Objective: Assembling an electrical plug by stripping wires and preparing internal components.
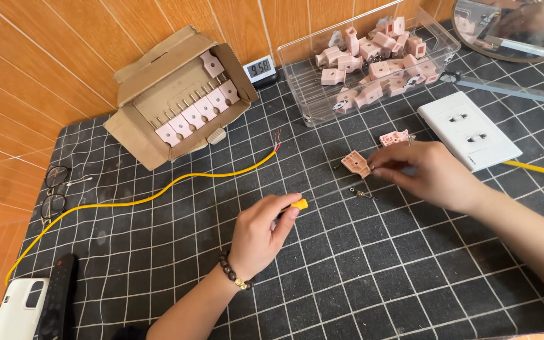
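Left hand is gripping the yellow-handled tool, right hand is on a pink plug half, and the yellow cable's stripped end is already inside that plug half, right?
Not quite. In the head view the left hand does grip the yellow-handled tool and the right hand does hold the pink plug half, but the yellow cable's stripped end lies bare on the mat, apart from the plug half.

The setting was a small home workshop for electrical assembly. The bench point(373, 277) carried a black mat with a white grid and stood against orange wood-panelled walls. A clear plastic bin point(313, 94) held loose pink plug housings point(373, 56), and a cardboard box point(158, 126) held finished plugs in a row. A yellow cable point(158, 196), a white wall socket point(470, 131), a small digital clock point(260, 68) and eyeglasses point(55, 192) lay nearby.
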